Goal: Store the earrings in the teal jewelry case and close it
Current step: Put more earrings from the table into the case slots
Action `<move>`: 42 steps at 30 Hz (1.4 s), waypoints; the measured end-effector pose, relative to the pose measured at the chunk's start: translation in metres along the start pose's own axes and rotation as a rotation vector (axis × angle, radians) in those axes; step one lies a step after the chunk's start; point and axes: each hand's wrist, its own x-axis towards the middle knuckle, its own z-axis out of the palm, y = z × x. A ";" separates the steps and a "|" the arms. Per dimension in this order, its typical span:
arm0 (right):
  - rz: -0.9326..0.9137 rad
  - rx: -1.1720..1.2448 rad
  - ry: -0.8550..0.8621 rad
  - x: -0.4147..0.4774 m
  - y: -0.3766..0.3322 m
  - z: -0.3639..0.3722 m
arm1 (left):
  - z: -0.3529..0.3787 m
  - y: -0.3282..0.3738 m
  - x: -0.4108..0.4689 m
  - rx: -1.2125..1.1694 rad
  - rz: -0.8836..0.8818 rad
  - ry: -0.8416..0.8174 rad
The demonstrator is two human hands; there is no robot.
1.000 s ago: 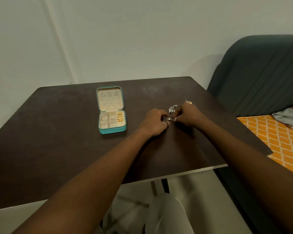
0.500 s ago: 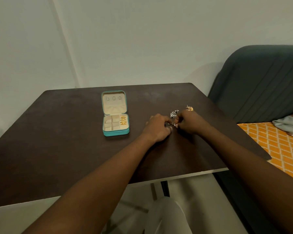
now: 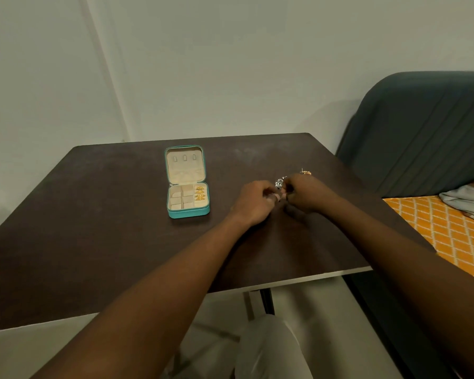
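Both hands are held together near the right edge of the dark bench (image 3: pixel 93 228), knuckles up and fingers curled inward. The left hand (image 3: pixel 255 199) and the right hand (image 3: pixel 305 192) are met at the fingertips. Whether anything is pinched between them cannot be told, since that spot is covered by the fingers. A silver earring (image 3: pixel 279 183) is seen just beyond the fingertips, close against them. A gold earring (image 3: pixel 305 172) is seen just behind the right hand, toward the far right corner. The teal jewelry case (image 3: pixel 188 212) is set well to the left of the hands, nearer the far edge, with its lid laid open and back. Gold earrings (image 3: pixel 199 192) are stored in its right-hand compartments.
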 end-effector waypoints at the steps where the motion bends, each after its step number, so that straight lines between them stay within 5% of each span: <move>1: -0.006 0.007 0.007 0.000 -0.003 -0.004 | -0.004 0.003 -0.001 -0.026 0.002 0.006; 13: -0.078 0.585 0.024 0.003 -0.086 -0.021 | -0.092 -0.011 -0.028 -0.429 -0.108 0.122; 20: -0.089 0.809 -0.021 0.028 -0.140 0.001 | -0.139 -0.041 -0.040 -0.419 -0.224 0.246; 42: -0.105 0.358 -0.105 0.098 -0.222 0.051 | -0.188 -0.113 -0.050 0.024 -0.347 0.153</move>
